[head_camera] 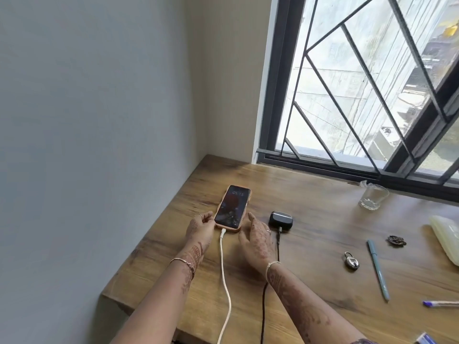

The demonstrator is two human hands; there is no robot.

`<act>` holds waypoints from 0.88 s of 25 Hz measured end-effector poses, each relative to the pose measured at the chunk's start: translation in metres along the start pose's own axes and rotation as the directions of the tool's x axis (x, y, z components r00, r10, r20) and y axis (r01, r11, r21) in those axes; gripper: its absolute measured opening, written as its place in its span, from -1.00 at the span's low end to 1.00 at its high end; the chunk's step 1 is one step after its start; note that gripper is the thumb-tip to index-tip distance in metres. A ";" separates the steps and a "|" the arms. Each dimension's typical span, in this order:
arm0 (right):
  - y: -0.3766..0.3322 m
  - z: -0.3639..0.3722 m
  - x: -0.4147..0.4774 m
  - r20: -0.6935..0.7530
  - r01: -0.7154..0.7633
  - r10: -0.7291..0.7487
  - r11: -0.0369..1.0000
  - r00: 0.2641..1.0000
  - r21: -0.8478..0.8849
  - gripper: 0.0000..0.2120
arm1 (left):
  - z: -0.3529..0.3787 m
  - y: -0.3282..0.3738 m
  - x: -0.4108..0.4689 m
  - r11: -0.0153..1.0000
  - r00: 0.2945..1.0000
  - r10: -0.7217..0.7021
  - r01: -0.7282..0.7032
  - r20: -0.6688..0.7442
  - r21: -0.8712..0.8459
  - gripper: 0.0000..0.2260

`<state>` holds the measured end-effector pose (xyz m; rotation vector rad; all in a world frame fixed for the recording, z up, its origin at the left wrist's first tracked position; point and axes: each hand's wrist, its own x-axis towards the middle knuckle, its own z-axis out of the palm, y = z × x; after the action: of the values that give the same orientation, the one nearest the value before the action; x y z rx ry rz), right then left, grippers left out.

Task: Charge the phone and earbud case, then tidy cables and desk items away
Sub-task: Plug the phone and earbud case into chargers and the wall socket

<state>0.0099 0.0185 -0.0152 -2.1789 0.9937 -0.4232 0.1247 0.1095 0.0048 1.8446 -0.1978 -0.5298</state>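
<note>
A phone (232,207) in an orange case lies screen-up on the wooden desk (323,244), its screen lit. A white cable (224,276) is plugged into its near end. My left hand (201,225) touches the phone's near left corner with its fingertips. My right hand (257,238) hovers just right of the phone, fingers relaxed and spread, holding nothing. A black earbud case (281,219) sits to the right, with a black cable (278,247) plugged into it and running off the desk's front edge.
A drinking glass (372,197) stands near the window sill. A padlock (351,261), a teal pen (378,269), a small dark ornament (396,240), a pale plastic box (445,234) and a blue pen (439,304) lie at the right. The wall borders the desk's left.
</note>
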 end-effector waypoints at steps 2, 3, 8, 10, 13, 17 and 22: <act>-0.001 0.004 0.007 -0.023 -0.054 0.054 0.998 0.998 -0.014 -0.43 | 0.003 0.002 0.011 0.998 1.000 -0.003 0.001 0.027 0.061 -0.70; -0.001 0.006 0.009 -0.025 -0.073 0.073 0.997 0.997 -0.015 -0.43 | 0.004 0.003 0.016 0.996 0.999 -0.001 -0.003 0.047 0.091 -0.68; -0.006 0.013 0.023 -0.031 -0.095 0.095 0.996 0.995 0.003 -0.45 | 0.009 0.014 0.039 0.977 0.990 0.016 -0.045 0.138 0.210 -0.72; -0.009 0.015 0.027 -0.073 -0.134 0.136 0.991 0.988 0.030 -0.50 | 0.012 0.018 0.045 0.980 0.983 0.018 -0.053 0.182 0.190 -0.70; -0.016 0.012 0.034 -0.134 -0.216 0.237 0.964 0.962 0.156 -0.59 | 0.014 0.016 0.055 0.987 0.977 -0.020 -0.014 0.211 0.158 -0.67; -0.019 0.011 0.040 -0.166 -0.309 0.358 0.914 0.919 0.262 -0.75 | 0.016 0.006 0.070 0.998 0.967 -0.036 0.020 0.254 0.065 -0.68; -0.015 0.012 0.043 -0.204 -0.329 0.428 0.862 0.880 0.385 -0.85 | 0.016 0.009 0.070 0.998 0.973 0.030 -0.042 0.229 0.047 -0.72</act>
<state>0.0526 -0.0012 -0.0126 -1.5860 1.3670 -0.6736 0.1801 0.0659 -0.0092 1.8242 -0.4019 -0.7173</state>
